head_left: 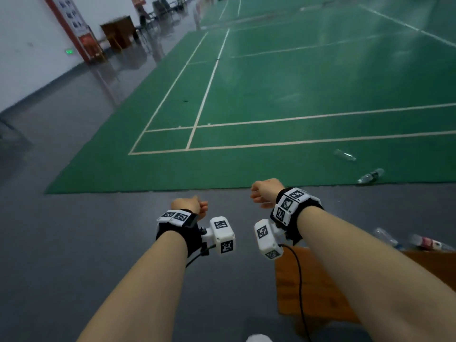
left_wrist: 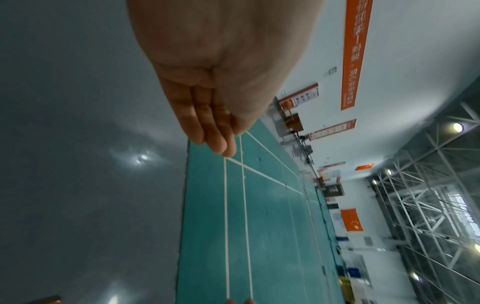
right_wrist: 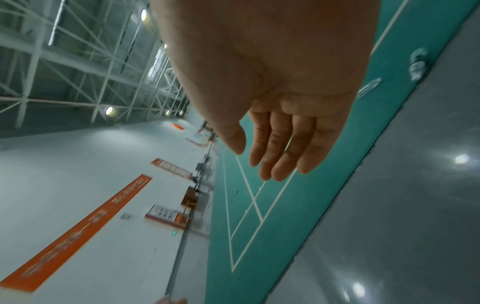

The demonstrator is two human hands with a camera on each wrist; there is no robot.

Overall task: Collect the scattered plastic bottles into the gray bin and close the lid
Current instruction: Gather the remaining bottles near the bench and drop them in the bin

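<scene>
Two clear plastic bottles lie on the green court mat at the right: one bare bottle (head_left: 345,155) and one with a dark label (head_left: 371,175). Two more bottles (head_left: 385,236) (head_left: 429,243) lie at the far right edge beside a brown wooden surface (head_left: 313,294). My left hand (head_left: 191,206) (left_wrist: 218,142) and right hand (head_left: 265,193) (right_wrist: 270,160) hover over the grey floor, both empty with fingers relaxed and nearly straight. The right wrist view also catches the labelled bottle (right_wrist: 418,63) and the bare bottle (right_wrist: 369,87). No gray bin is in view.
A green badminton court mat (head_left: 271,95) with white lines spreads ahead; grey floor (head_left: 74,243) lies around it. A white wall (head_left: 22,45) with orange banners runs along the left, with wooden desks (head_left: 118,30) far back.
</scene>
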